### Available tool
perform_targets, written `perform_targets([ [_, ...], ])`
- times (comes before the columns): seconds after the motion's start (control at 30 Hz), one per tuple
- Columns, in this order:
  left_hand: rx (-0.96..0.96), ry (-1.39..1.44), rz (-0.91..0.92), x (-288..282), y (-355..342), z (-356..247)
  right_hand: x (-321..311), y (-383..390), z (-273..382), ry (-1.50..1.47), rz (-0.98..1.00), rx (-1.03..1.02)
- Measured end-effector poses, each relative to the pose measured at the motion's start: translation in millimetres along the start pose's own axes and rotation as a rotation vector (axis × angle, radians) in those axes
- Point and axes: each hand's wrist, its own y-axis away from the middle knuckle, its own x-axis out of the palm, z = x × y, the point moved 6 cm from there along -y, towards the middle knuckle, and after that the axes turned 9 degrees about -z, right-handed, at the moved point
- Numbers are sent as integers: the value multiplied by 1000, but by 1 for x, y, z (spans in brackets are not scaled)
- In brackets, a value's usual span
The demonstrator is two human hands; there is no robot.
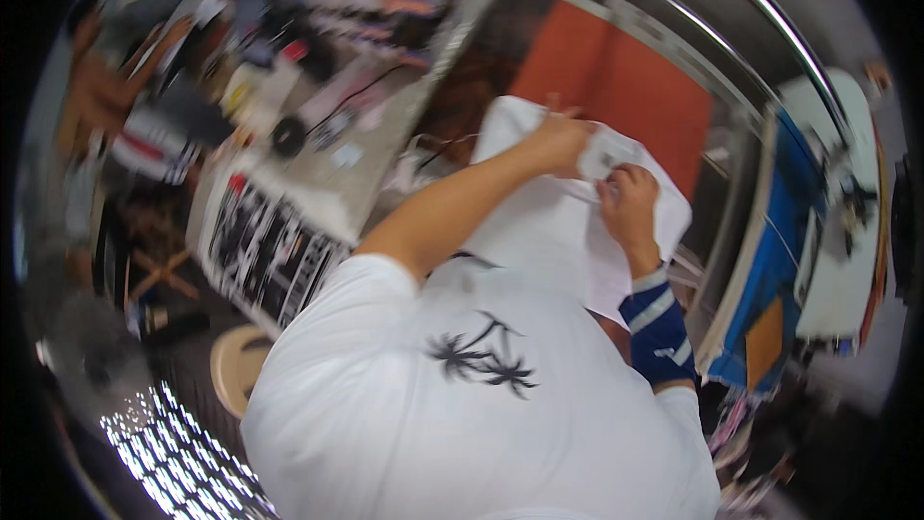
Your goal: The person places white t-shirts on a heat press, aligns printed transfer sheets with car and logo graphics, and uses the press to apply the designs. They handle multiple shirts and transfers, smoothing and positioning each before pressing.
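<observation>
A white piece of fabric (pixel 505 130) lies over an orange-red board (pixel 643 87) in front of me. My left hand (pixel 563 143) grips it near the top with bent fingers, slightly blurred. A little lower and to the right, my right hand (pixel 630 198) has its fingers curled on the same fabric, beside a small pale patch with a grey mark (pixel 604 162) that is too blurred to make out. A navy band with light stripes covers my right forearm. The lower part of the fabric is hidden behind my body.
A cluttered table (pixel 380 164) runs along the left, with a person (pixel 106 97) at its far side. A printed panel (pixel 269 251) and beige stool (pixel 231 366) are at lower left. Metal rails (pixel 703 20), a blue board (pixel 770 212) and a pale board (pixel 833 251) stand on the right.
</observation>
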Motion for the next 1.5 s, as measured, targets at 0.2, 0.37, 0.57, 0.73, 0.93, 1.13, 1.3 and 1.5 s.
perform_targets([
  [0.2,-39,218,-301,-19,32,8,24,-23,20,133,30,1],
  [0.37,-242,389,-839,-50,139,72,30,-30,20,262,15,101],
  [0.57,-957,369,-910,-21,328,201,36,-32,28,311,-9,176],
  [0.73,-1085,297,-998,-61,389,247,40,-25,29,280,-112,196],
  [0.93,-775,316,-1300,-231,327,266,39,-21,26,239,-141,227],
  [1.13,-688,126,-1635,-418,287,372,40,-22,26,269,-162,213],
  [1.3,-1074,-255,-1376,-476,263,489,40,-23,28,278,-142,222],
  [1.5,-1254,-585,-963,-495,257,579,43,-27,33,307,-89,246],
])
